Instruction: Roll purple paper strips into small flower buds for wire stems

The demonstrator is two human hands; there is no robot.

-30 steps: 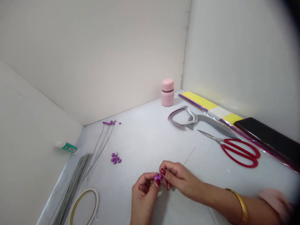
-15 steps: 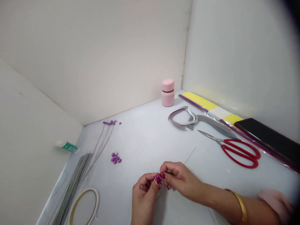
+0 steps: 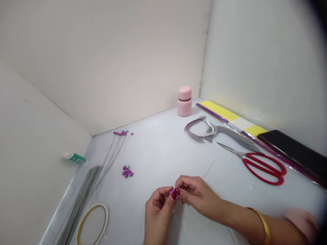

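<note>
My left hand point(image 3: 158, 214) and my right hand point(image 3: 196, 194) meet low in the middle of the white table point(image 3: 153, 153). Their fingertips pinch a tiny purple piece point(image 3: 172, 192), mostly hidden by the fingers and dark red nails. A thin wire point(image 3: 208, 169) runs up and to the right from my right hand. Its link to the purple piece is hidden. To the left lies a small heap of purple pieces point(image 3: 127, 172). Beyond it, a few thin wires with purple tips point(image 3: 120, 133) lie spread out.
A bundle of grey-green wires point(image 3: 83, 200) and a roll of tape point(image 3: 93, 223) lie at the left front. A pink jar point(image 3: 184, 101), grey paper strips point(image 3: 201, 131), red-handled scissors point(image 3: 265, 166) and a black phone point(image 3: 291, 146) lie at the back and right. White walls close two sides.
The purple piece shows less now, sunk further between my fingertips. My hands have barely moved, and the whole scene sits slightly further right in view.
</note>
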